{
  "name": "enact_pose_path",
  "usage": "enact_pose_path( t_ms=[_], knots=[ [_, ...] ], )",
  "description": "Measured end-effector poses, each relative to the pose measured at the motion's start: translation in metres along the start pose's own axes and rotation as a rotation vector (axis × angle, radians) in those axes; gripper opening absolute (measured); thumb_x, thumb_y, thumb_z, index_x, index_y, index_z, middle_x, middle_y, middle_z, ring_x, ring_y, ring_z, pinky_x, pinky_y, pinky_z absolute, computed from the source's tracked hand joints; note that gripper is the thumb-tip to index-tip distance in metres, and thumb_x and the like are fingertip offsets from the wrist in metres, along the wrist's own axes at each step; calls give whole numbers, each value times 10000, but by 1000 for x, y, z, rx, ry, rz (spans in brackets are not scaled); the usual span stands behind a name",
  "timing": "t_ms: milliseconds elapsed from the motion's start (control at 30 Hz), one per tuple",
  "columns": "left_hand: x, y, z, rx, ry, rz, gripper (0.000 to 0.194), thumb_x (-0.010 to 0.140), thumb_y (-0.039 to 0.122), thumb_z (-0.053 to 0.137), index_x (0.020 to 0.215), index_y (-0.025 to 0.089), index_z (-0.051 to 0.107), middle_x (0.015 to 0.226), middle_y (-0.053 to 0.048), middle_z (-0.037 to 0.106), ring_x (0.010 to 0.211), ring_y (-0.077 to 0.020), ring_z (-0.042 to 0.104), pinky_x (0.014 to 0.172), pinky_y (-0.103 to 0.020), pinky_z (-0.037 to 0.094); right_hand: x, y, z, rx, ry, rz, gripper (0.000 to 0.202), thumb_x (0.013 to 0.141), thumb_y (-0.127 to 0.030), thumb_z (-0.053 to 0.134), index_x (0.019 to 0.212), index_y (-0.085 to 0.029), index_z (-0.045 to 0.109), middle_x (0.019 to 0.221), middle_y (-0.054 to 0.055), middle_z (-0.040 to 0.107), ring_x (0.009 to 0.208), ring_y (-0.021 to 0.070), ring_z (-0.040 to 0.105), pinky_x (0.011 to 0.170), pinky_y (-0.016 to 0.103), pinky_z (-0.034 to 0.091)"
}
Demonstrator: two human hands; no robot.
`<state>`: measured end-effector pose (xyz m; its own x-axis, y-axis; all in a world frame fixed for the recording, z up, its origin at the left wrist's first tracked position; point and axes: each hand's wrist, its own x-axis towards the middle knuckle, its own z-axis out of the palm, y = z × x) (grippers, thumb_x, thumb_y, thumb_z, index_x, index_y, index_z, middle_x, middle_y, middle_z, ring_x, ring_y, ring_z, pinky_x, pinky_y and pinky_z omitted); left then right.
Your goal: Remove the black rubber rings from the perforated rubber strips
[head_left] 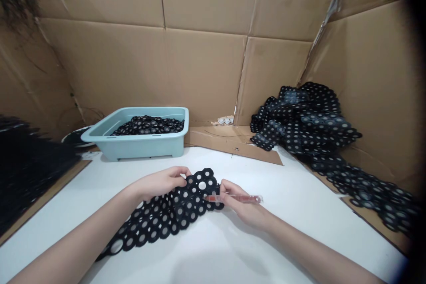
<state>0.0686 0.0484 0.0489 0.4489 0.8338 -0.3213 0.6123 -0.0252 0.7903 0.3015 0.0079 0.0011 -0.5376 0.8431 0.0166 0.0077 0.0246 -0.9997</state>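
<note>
A strip of black lace trim (159,222) with many round holes lies across the white tabletop, its far end lifted a little. My left hand (168,182) grips the upper edge of the trim, thumb and fingers pinched on it. At the strip's right end, my right hand (239,204) is closed around a slim pen-like tool (244,198) with a clear reddish body. The tool's orange tip lies over the trim, pointing left; whether it touches the trim I cannot tell. Some of my right fingers are at the trim's edge, partly hidden.
Behind my left hand stands a light blue plastic basin (143,146) holding more black trim. A large heap of black holed trim (302,120) lies at the right, trailing toward me. Dark stringy material (29,168) is piled at left. Cardboard walls (199,66) enclose the white table (206,253).
</note>
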Motion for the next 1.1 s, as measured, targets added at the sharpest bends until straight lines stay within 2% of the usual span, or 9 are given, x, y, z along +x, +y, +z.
enact_pose_path(
  t_ms=[100, 167, 300, 467, 633, 733, 900, 1033, 1100],
  knots=[
    [0, 2, 6, 33, -34, 59, 348, 696, 386, 550, 990, 202, 531, 962, -5, 590, 912, -199, 504, 776, -256, 359, -3, -2, 5, -35, -3, -12, 215, 848, -344, 417, 724, -186, 341, 800, 5, 462, 1027, 231, 498, 802, 303, 334],
    [2, 3, 11, 39, -65, 78, 382, 600, 348, 643, 934, 179, 563, 922, -5, 611, 851, -198, 532, 713, -237, 385, -5, -2, 7, -51, -7, -6, 218, 851, -339, 415, 718, -186, 334, 769, -1, 436, 1007, 226, 503, 797, 306, 343],
    [3, 1, 22, 44, -111, 43, 166, 547, 267, 650, 651, 148, 599, 658, 26, 601, 630, -156, 533, 557, -212, 370, -5, 2, 10, -92, 4, -22, 210, 852, -319, 402, 710, -188, 319, 737, -3, 411, 920, 198, 517, 775, 309, 374],
    [6, -2, 32, 19, -17, -2, 109, 536, 236, 621, 561, 138, 582, 559, 36, 551, 557, -139, 490, 519, -215, 338, -5, 10, 16, -292, 45, -165, 132, 844, -234, 363, 724, -185, 339, 856, 26, 411, 806, 147, 453, 728, 289, 404],
    [7, -5, 44, 1, 64, -39, 136, 589, 262, 566, 627, 134, 593, 614, 14, 571, 637, -175, 520, 553, -231, 359, -1, 20, 25, -552, 148, -280, 108, 795, -111, 331, 733, -192, 294, 783, 6, 372, 667, 121, 381, 590, 245, 370],
    [5, -3, 47, -48, 66, -43, 150, 609, 270, 549, 661, 138, 599, 629, 16, 575, 650, -175, 522, 570, -233, 367, 3, 24, 26, -544, 204, -308, 123, 798, -113, 314, 723, -196, 264, 776, 0, 364, 654, 118, 386, 583, 245, 374],
    [4, 2, 44, -215, -82, -35, 194, 567, 195, 577, 746, 139, 625, 676, 18, 609, 649, -162, 533, 608, -235, 379, 6, 24, 21, -525, 245, -270, 129, 797, -128, 338, 698, -195, 288, 754, -7, 367, 656, 118, 417, 635, 268, 415],
    [8, -3, 42, -199, -42, -35, 211, 540, 205, 626, 739, 134, 624, 741, 1, 634, 722, -189, 548, 663, -253, 385, 4, 12, 11, -325, 226, -214, 46, 819, -193, 376, 780, -189, 398, 1013, 45, 372, 755, 123, 497, 662, 277, 457],
    [8, -6, 42, -202, -30, -47, 211, 542, 224, 638, 731, 132, 621, 753, -7, 637, 738, -199, 552, 678, -263, 391, 1, 1, 5, -241, 320, -280, 87, 848, -220, 341, 843, -195, 425, 1111, 65, 340, 896, 159, 493, 691, 284, 461]
  ],
)
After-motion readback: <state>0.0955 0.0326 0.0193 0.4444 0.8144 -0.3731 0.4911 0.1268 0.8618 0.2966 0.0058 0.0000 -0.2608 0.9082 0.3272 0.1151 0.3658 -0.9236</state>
